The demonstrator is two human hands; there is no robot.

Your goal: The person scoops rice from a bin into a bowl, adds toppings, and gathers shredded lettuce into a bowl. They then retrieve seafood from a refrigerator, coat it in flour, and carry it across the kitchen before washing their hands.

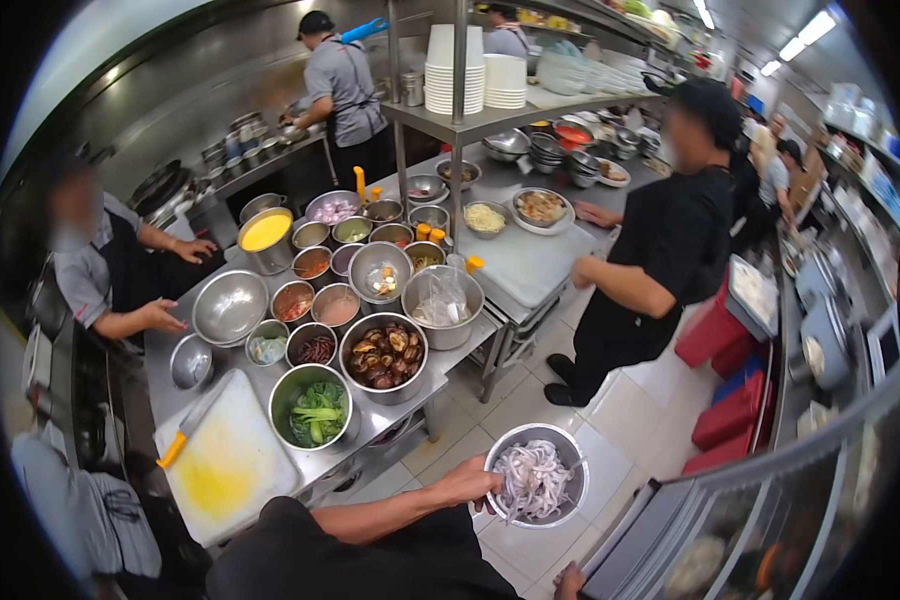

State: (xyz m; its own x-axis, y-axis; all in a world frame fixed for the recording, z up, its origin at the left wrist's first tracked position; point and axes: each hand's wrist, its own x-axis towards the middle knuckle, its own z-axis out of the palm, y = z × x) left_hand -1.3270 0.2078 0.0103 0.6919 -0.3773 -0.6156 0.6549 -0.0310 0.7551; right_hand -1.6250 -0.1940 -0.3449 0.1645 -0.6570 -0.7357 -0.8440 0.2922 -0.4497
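My left hand (470, 482) grips the rim of a metal bowl (576, 508), fingers wrapped at its left edge. Pale sliced strips (536, 478) fill the bowl, which hangs over the tiled floor. Lower down, my right hand (569, 580) is at the edge of a grey drawer or fridge unit (638, 535); its fingers look bent against that edge, and part of it is cut off by the frame bottom.
A steel table (375, 412) on the left bears bowls of food, a white cutting board (238, 470) and a yellow-handled knife (173, 449). A person in black (660, 240) stands ahead; others work left and behind. Red bins (720, 415) stand right.
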